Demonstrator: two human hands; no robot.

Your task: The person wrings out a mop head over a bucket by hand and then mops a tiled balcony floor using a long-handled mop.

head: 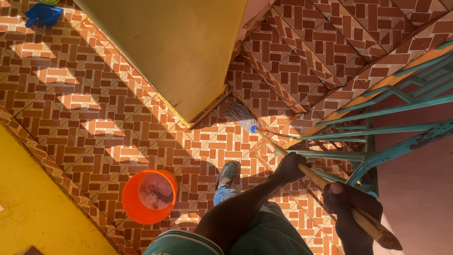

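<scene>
I look straight down at a tiled floor. A string mop (241, 116) with a blue socket rests its head on the tiles beside the corner of a yellow pillar (179, 52). Its wooden handle (321, 178) runs down to the lower right. My left hand (291, 166) grips the handle lower down its length, closer to the mop head. My right hand (350, 204) is closed on the handle near its top end. My foot in a grey shoe (228, 171) stands on the tiles below the mop head.
An orange bucket (149, 195) of foamy water stands on the floor at the lower left. A teal metal railing (396, 127) runs along the right. A blue plastic item (43, 14) lies at the top left. A yellow wall (33, 208) borders the lower left.
</scene>
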